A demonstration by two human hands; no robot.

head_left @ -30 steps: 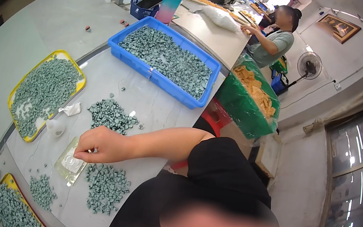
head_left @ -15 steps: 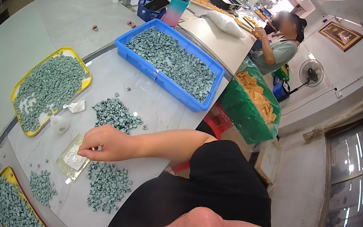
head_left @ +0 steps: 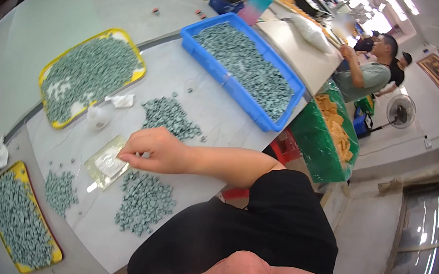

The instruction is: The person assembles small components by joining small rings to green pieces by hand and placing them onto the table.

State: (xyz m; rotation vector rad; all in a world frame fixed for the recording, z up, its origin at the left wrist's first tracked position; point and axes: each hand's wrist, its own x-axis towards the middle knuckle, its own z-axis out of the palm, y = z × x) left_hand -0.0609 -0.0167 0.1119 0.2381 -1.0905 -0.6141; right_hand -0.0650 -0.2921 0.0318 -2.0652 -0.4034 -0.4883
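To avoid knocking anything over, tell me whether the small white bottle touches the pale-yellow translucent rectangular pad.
Apart. The head view shows bare white tabletop between the small white bottle and the pale-yellow translucent rectangular pad.

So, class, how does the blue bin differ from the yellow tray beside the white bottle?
The blue bin has tall walls; the yellow tray has a low rim. Small grey-green pieces cover nearly all the blue bin's floor, while the yellow tray shows whitish patches. Both hold many such pieces.
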